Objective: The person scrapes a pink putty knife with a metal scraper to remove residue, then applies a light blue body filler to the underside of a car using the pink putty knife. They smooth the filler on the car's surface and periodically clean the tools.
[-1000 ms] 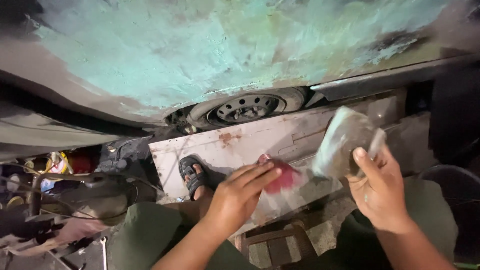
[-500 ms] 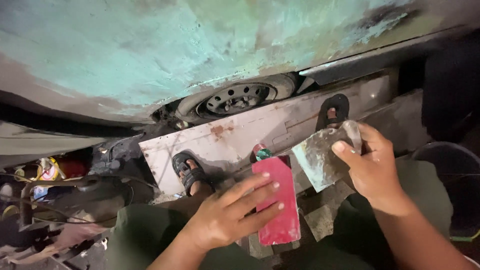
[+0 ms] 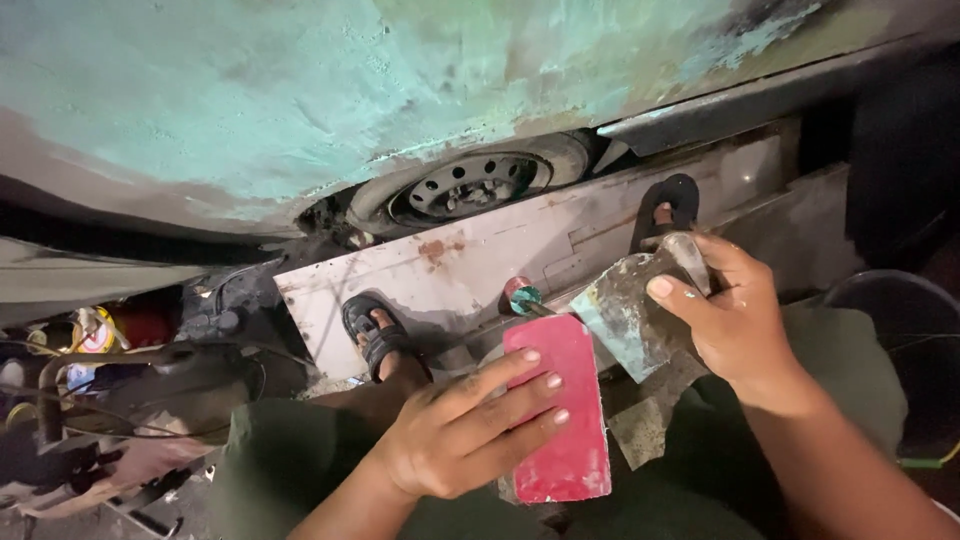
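Patchy green car bodywork (image 3: pixel 300 90) fills the background above a wheel (image 3: pixel 470 185). A red flat pad (image 3: pixel 565 410), seemingly stiff and light, is gripped along its edge by the left hand (image 3: pixel 460 435). A smeared putty scraper (image 3: pixel 630 310), probably slippery, is pinched by the right hand (image 3: pixel 735 320).

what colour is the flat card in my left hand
Red, a bit pinkish, with worn patches. The card shows clearly in the head view, under your left hand.
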